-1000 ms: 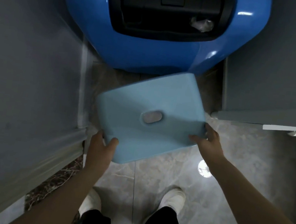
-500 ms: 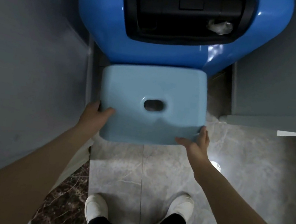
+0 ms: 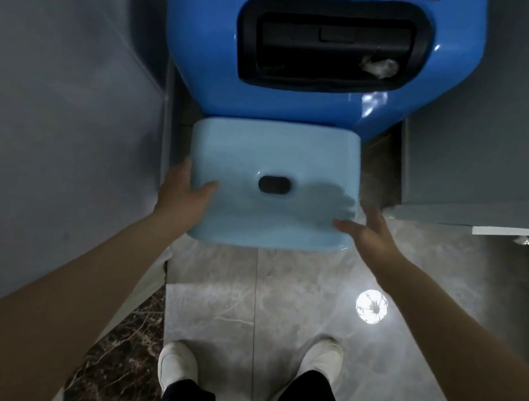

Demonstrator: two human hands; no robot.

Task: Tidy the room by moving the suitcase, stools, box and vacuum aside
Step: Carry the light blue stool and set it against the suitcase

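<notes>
2 hands at a pale blue stool.
The left hand (image 3: 184,193) grips the stool (image 3: 272,187) at its left edge, thumb on top; the right hand (image 3: 367,232), fingers relaxed, holds nothing at its right corner. The stool sits against the blue suitcase (image 3: 199,34), between grey walls (image 3: 47,96).

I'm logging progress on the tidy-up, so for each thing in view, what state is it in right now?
Light blue stool: upright, seat up, against the suitcase in the gap between grey panels.
Blue suitcase: standing behind the stool, pull handle retracted.
Left hand: grips the stool's left edge, thumb on the seat.
Right hand: fingers spread, at the stool's right corner; contact unclear.
</notes>
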